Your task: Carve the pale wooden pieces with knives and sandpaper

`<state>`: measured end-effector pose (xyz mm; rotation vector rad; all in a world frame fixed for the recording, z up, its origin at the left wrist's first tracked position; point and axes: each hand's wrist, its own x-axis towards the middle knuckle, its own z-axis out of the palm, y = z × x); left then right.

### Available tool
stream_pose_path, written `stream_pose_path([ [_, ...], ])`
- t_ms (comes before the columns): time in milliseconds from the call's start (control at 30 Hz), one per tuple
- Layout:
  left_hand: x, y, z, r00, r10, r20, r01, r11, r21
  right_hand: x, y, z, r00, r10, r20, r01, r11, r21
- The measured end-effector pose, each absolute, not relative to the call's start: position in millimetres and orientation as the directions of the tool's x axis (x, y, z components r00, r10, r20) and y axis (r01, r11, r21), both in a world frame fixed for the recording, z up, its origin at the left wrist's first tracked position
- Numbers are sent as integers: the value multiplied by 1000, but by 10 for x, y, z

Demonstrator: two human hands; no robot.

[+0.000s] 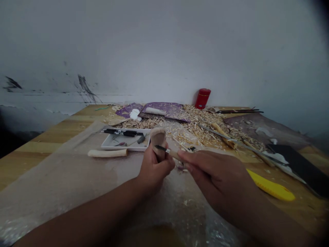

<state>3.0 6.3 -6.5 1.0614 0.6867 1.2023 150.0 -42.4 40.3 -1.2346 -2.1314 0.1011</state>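
My left hand (pixel 155 168) is closed around a pale carved wood piece (pixel 158 137) and holds it upright over the middle of the table. Its rounded, hollowed-looking top shows above my fingers; the lower part is hidden in my grip. In my right hand (pixel 213 171) is a carving knife (pixel 176 155) with a light wooden handle, pinched between thumb and fingers. The knife's short dark blade points left and lies against or just in front of the wood piece. Left of my hands, a pale wooden stick (pixel 107 153) rests on the plastic sheet (pixel 84 181).
A white tray (pixel 108 145) with black tools and small bits stands behind the stick. Wood shavings (pixel 205 120) cover the back, near a red canister (pixel 203 98) by the wall. A yellow handle (pixel 275 187), a long metal blade (pixel 246 145) and a dark slab (pixel 298 164) lie at right.
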Motion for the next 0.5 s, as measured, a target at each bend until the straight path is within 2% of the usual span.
stream_pose_path([
  [233, 94, 19, -28, 160, 986, 46, -412, 24, 911, 1376, -416, 292, -325, 779, 537, 739, 563, -370],
  [500, 114, 5, -1, 115, 993, 7, -430, 43, 902, 1272, -392, 187, -269, 753, 601, 682, 589, -433],
])
